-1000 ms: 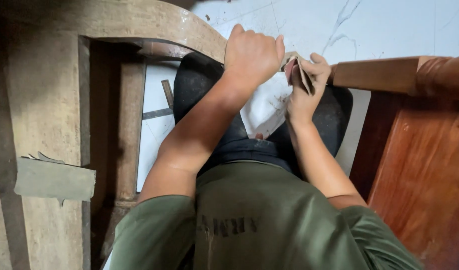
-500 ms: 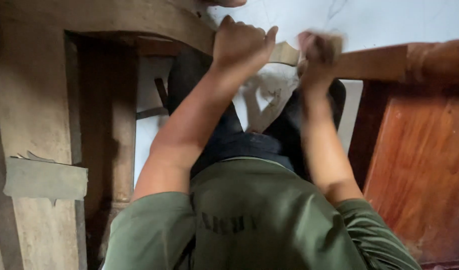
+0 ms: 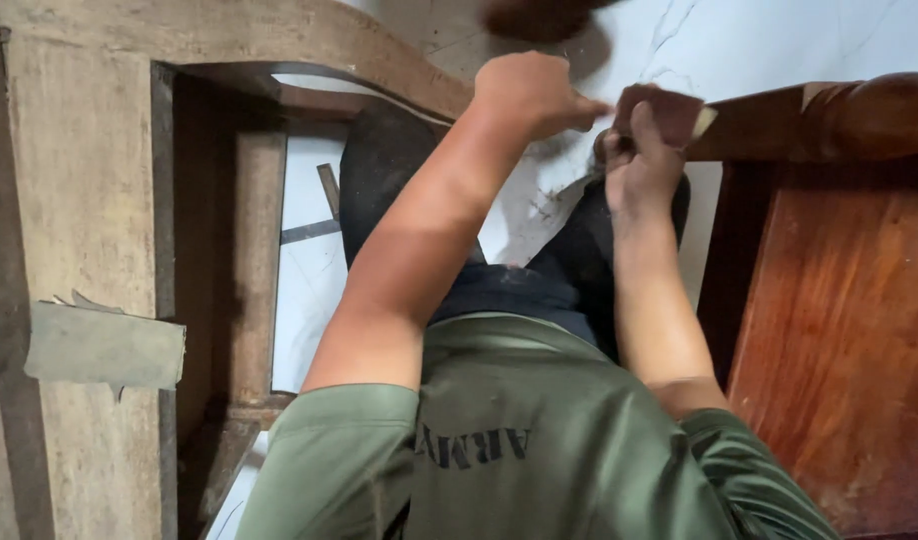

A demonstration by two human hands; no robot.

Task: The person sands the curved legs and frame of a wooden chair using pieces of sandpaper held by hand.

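Sandpaper piece (image 3: pixel 671 112), reddish-brown and folded, was pinched in my right hand (image 3: pixel 639 165), grip closed on it, just beside the end of the dark varnished rail (image 3: pixel 829 118). My left hand (image 3: pixel 531 92) was curled shut near it; I could not tell what it held. The pale unfinished frame (image 3: pixel 89 200) to the left looked bare, the reddish panel (image 3: pixel 839 340) already varnished; sanding seemed ongoing.

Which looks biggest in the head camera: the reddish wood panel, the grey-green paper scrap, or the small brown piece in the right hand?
1. Reddish wood panel, biggest.
2. Grey-green paper scrap.
3. Small brown piece gripped by the right hand, smallest, partly hidden by fingers.
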